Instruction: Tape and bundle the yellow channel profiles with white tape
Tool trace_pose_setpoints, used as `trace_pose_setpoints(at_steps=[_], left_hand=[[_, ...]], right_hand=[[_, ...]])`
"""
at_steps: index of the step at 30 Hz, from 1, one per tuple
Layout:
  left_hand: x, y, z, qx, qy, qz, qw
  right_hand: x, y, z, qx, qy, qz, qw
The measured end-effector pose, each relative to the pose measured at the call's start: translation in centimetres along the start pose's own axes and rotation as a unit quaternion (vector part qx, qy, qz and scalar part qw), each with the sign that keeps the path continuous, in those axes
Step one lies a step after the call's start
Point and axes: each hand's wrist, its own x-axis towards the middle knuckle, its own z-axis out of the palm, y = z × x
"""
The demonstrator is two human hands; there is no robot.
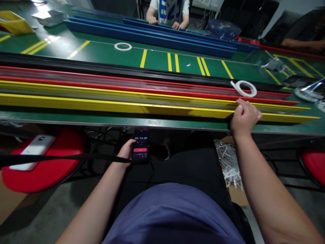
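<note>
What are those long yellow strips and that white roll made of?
The long yellow strips seem rigid, glossy-painted metal or plastic, judging by their straight edges and sheen. The white roll looks like paper-backed tape: a thin, matte, coiled band.

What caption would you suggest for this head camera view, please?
Left hand holds a phone timer; right hand rests on a yellow strip.

You have bright light from above, and it makes white glare on the desk [157, 59] at far left. The floor [38, 223] under it is dim, and the long yellow strips [101, 105] bend slightly toward the edges of your view.
</note>
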Motion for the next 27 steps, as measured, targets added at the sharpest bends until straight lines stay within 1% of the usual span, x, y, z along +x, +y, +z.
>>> trace_pose_setpoints(at_steps=[6,8,11,14,16,19,23,27], left_hand=[[-0.3,0.2,-0.3,-0.013,0.031,0.017,0.999],[-0.5,0.4,-0.3,-0.023,0.037,0.019,0.999],[-1.0,0.5,-0.3,-0.037,0.026,0.024,0.999],[-1.3,0.5,-0.4,-0.037,0.018,0.020,0.999],[-1.5,0.5,-0.6,-0.031,0.017,0.009,0.999],[-1.9,0.6,-0.8,-0.030,0.020,0.000,0.999],[-2.2,0.8,-1.2,-0.041,0.029,0.004,0.999],[-2.5,0.7,-1.5,-0.041,0.020,0.005,0.999]], right_hand=[[0.0,0.0,0.0,-0.003,0.006,-0.003,1.000],[0.1,0.0,0.0,-0.002,-0.003,-0.004,1.000],[0.1,0.1,0.1,-0.005,0.000,-0.003,1.000],[0.0,0.2,0.3,0.001,0.028,-0.010,1.000],[0.0,0.2,0.5,0.003,0.036,-0.015,0.999],[0.0,0.2,0.5,-0.006,0.034,-0.014,0.999],[-0.1,0.0,0.4,-0.004,0.033,-0.016,0.999],[-0.1,0.0,0.4,-0.006,0.029,-0.012,0.999]])
